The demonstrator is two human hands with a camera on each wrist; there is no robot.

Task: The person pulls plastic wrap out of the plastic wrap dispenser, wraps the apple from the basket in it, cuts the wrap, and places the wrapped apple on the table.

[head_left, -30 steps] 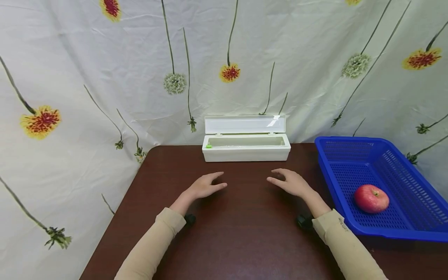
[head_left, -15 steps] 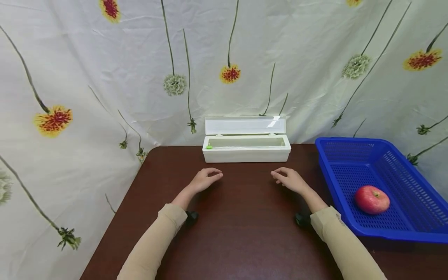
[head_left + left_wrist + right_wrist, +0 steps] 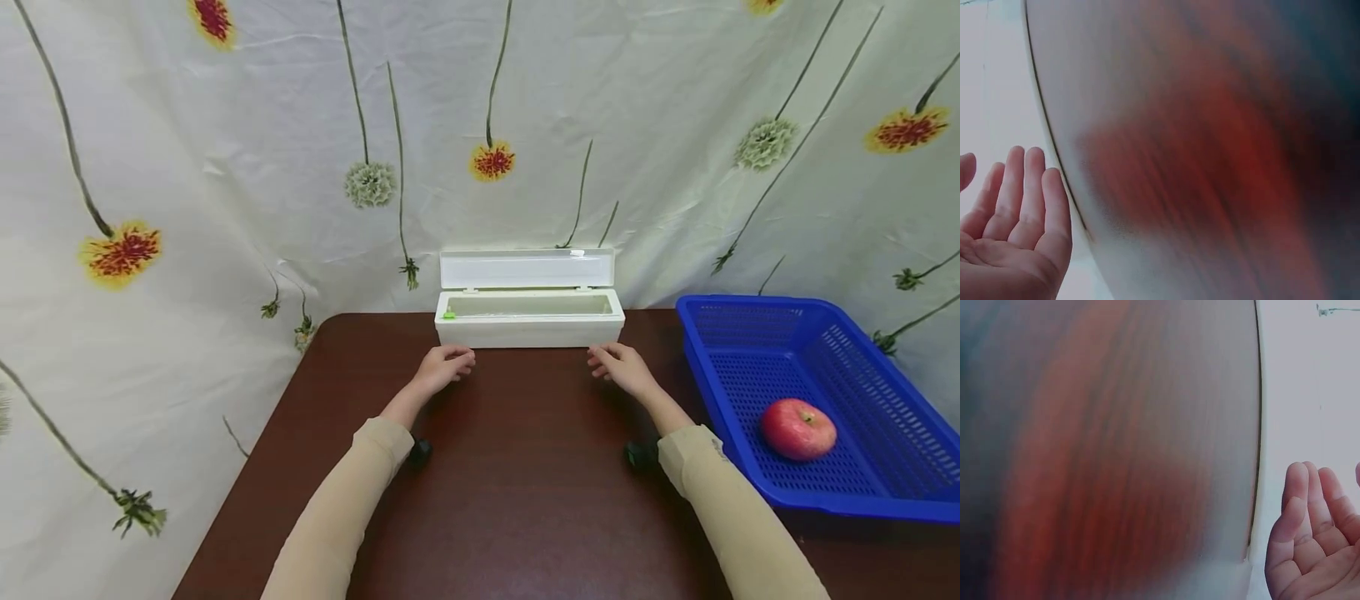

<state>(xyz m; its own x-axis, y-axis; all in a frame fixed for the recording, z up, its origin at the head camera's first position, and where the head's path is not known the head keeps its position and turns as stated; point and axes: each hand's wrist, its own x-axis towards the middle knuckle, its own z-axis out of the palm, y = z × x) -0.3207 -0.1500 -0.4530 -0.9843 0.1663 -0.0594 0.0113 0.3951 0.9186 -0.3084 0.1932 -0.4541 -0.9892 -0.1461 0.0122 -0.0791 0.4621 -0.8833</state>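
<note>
A long white plastic box (image 3: 529,334), which looks like a cling film dispenser, stands at the back of the table with its clear lid (image 3: 527,270) raised. A small green slider (image 3: 449,316) sits at the left end of its front rim. By the box's front left corner is my left hand (image 3: 442,369), fingers lightly bent and holding nothing. My right hand (image 3: 624,367) is at the front right corner, likewise holding nothing, with its fingers a little curved. Whether either hand touches the box I cannot tell. Both palms show in the wrist views, above the blurred table.
To the right is a blue plastic basket (image 3: 701,383) with one red apple (image 3: 798,429) in it. The dark brown table (image 3: 525,483) ends against a white flowered cloth (image 3: 300,125) behind the box and on the left.
Both hands have moved forward to the box's front corners. Their fingers, spread wider a second ago, have drawn closer together. The box, basket and apple stay in place.
</note>
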